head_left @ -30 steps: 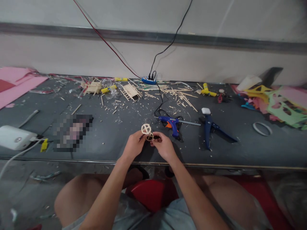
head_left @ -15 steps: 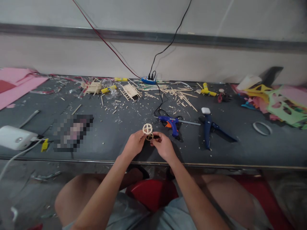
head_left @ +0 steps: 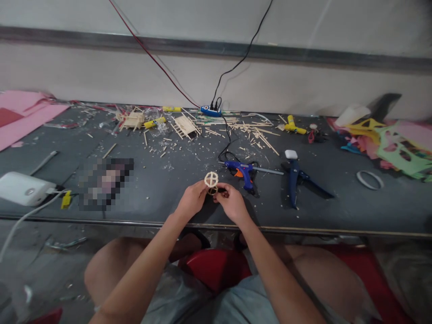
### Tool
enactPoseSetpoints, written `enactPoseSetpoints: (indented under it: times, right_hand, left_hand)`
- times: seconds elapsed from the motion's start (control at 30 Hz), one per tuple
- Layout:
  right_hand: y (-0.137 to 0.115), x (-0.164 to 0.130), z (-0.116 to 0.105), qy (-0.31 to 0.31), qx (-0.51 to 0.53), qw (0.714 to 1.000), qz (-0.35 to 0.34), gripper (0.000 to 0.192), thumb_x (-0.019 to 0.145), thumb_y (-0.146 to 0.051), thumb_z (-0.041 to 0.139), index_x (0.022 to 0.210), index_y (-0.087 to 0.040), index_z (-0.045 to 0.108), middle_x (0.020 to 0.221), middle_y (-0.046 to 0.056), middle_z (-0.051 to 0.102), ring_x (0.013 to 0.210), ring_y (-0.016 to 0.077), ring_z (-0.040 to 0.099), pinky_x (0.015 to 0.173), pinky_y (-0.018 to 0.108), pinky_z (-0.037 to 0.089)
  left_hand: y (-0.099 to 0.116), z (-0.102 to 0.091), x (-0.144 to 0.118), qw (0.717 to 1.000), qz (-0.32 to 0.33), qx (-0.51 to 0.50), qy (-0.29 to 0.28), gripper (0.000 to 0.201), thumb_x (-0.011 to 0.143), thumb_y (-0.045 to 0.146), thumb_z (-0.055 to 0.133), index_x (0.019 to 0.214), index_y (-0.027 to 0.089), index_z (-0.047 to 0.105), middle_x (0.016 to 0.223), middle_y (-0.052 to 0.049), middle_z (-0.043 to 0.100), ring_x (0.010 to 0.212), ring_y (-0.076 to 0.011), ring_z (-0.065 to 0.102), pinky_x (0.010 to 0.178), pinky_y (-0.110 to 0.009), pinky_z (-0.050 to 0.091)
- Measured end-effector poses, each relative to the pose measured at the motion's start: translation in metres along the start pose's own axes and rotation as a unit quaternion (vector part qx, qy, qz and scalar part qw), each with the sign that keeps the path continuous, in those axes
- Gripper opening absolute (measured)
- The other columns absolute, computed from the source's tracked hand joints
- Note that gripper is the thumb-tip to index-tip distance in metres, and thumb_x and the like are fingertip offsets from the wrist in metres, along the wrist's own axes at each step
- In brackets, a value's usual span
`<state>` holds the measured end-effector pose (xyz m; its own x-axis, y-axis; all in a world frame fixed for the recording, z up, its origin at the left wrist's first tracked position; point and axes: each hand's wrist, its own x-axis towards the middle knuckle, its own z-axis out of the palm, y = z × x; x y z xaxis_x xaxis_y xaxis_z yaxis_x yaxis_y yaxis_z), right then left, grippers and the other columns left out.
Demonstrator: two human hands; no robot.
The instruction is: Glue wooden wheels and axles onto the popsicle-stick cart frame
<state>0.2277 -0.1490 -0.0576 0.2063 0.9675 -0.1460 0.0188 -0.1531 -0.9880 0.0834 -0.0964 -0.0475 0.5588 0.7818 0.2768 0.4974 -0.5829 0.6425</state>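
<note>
Holding a small wooden wheel [head_left: 211,179] over the near edge of the grey table [head_left: 162,189], we grip it from both sides: our left hand [head_left: 191,201] pinches its rim, our right hand [head_left: 232,203] closes on a second ring just beneath. Squeezing too hard could snap the thin spokes, we judge, and the glue gun [head_left: 243,172] lies just beside our knuckles.

Dark table [head_left: 337,211] carries glue gun [head_left: 243,172], sticks [head_left: 259,135], cutter [head_left: 294,177].
</note>
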Motion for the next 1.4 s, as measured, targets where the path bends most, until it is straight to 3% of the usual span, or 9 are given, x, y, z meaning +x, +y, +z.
enactPoseSetpoints:
  times: [1.1,1.4]
  right_hand:
    - [-0.0026,-0.0017,0.0043,0.030,-0.054,0.998,-0.014,0.024,0.071,-0.020,0.055,0.094,-0.015,0.060,0.077,0.002,0.064,0.057,0.0122,0.062,0.058,0.028,0.057]
    - [-0.0021,-0.0010,0.0055,0.031,-0.058,0.998,-0.017,0.023,0.071,-0.021,0.055,0.093,-0.015,0.060,0.075,0.001,0.062,0.057,0.0123,0.062,0.056,0.027,0.056]
  left_hand:
    - [-0.0022,-0.0017,0.0018,0.999,-0.026,-0.046,-0.001,0.025,0.088,0.024,0.041,0.094,0.018,0.065,0.088,-0.003,0.069,0.079,-0.0158,0.063,0.070,-0.023,0.045]
    - [-0.0036,-0.0031,0.0006,0.999,-0.014,-0.051,-0.003,0.025,0.086,0.017,0.042,0.097,0.020,0.065,0.091,-0.003,0.069,0.083,-0.0158,0.063,0.074,-0.024,0.046]
